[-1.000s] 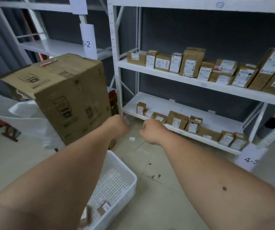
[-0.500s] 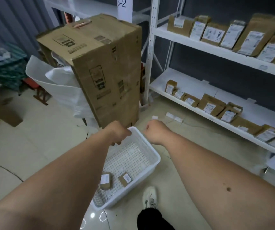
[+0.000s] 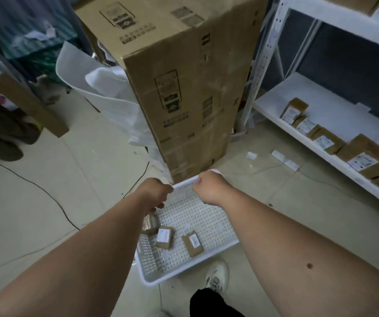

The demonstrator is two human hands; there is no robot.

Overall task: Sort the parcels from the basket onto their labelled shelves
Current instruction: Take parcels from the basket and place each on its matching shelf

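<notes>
- Basket (image 3: 220,247) on floor, below both hands. Three parcels remain, bunched at its left side: one (image 3: 150,223) partly under the left wrist, one (image 3: 164,237) beside it, one (image 3: 192,244) lying apart.
- Left hand (image 3: 155,195): fingers curled under, nothing visibly held. Right hand (image 3: 209,188): likewise clenched, empty as far as visible.
- Risk: hidden parcel overlooked, since the wrist covers it.
- Risk: labels read wrongly; print too blurred here, so wrong shelf (image 3: 321,115) is possible.
- Risk: shoe (image 3: 217,276) near basket rim; a step could kick it.
</notes>
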